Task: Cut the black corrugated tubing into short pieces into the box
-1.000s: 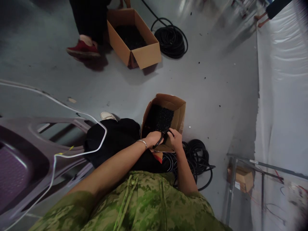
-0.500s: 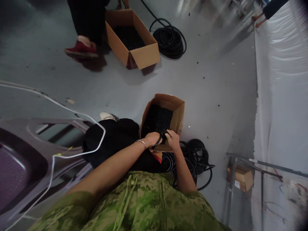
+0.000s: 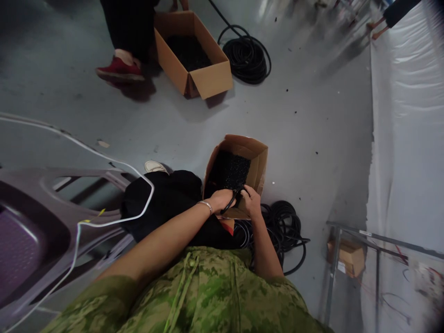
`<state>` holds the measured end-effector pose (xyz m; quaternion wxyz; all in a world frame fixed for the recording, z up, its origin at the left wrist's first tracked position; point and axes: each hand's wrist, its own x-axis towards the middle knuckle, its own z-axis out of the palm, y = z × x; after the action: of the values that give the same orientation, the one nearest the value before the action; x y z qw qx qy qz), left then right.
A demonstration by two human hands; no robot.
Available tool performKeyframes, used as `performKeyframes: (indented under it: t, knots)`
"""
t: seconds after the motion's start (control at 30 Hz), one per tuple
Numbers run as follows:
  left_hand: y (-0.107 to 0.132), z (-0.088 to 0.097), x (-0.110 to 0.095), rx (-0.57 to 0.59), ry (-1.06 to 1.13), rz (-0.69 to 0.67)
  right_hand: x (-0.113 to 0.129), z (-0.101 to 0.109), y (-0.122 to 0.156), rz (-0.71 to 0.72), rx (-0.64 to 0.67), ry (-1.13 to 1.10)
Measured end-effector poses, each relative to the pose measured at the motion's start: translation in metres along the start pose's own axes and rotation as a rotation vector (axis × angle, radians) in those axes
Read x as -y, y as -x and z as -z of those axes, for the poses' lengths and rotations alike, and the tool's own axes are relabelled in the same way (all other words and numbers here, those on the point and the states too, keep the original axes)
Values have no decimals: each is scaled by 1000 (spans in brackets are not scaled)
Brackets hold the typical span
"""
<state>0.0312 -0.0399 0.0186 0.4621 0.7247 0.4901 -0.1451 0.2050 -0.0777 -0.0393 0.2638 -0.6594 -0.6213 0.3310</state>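
My left hand point(image 3: 220, 200), with a silver bracelet on its wrist, is closed round a black hose point(image 3: 229, 203) at the near edge of an open cardboard box point(image 3: 258, 159). My right hand point(image 3: 252, 201) is closed on the same hose a little to the right. The box holds a heap of small black pieces point(image 3: 231, 171). More of the black hose lies coiled point(image 3: 284, 229) on the floor under my right arm.
A second open cardboard box point(image 3: 208, 78) and another black hose coil point(image 3: 247, 58) lie further off, next to another person's red shoe point(image 3: 120, 73). A purple plastic chair point(image 3: 41, 222) with a white cable point(image 3: 104, 224) stands left. White sheeting point(image 3: 405, 138) and a metal frame point(image 3: 347, 245) are on the right.
Both hands stay on the hose at the box edge with only slight shifts. The other person's red shoe has barely moved.
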Motion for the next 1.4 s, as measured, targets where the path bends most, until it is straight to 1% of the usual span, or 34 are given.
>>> performKeyframes:
  t: [0.2, 0.4, 0.53, 0.7, 0.93, 1.1, 1.27, 1.4]
  knots:
    - [1, 0, -1, -16, 17, -9, -7, 3, -3, 6, -6, -14]
    - [1, 0, -1, -15, 40, 21, -6, 1, 0, 12, 13, -8]
    - [2, 0, -1, -26, 36, 0, -4, 1, 1, 36, 27, 46]
    - [4, -1, -1, -4, -4, 21, -2, 2, 2, 62, 72, 149]
    - [-1, -8, 4, -12, -36, 6, -2, 1, -1, 54, 142, 252]
    - [1, -9, 3, -50, -91, -35, -2, 0, -6, 54, 139, 286]
    - [3, -8, 2, -125, -136, -8, -3, 1, -15, 56, 137, 345]
    - [2, -9, 3, -163, -110, -14, -4, 1, -18, 35, 132, 397]
